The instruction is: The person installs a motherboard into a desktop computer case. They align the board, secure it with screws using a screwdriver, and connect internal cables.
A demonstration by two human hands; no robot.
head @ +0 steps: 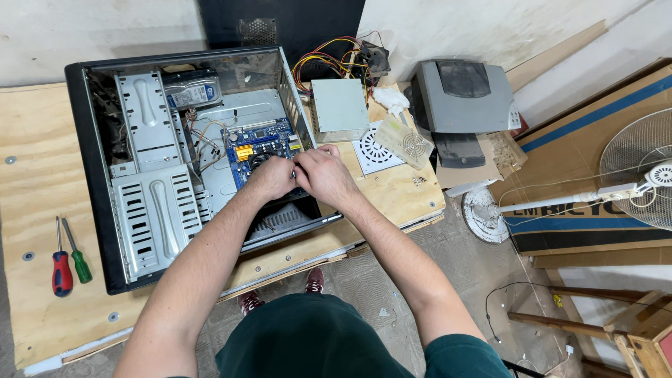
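- Left hand [271,178] and right hand [323,175]: fingers curled narrow, meeting over the near edge of the small blue circuit board [260,143]; what they pinch cannot be told
- Judgement: steady, even finger pressure, no twisting of the board
- Open black metal computer case [89,168]: holds board, grey drive cages [148,168], silver hard drive [193,89]

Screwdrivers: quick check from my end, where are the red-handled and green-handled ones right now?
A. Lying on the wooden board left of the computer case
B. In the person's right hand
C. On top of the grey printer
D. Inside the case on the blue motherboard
A. The red-handled screwdriver and green-handled screwdriver lie side by side on the wooden board, left of the open computer case, away from both hands.
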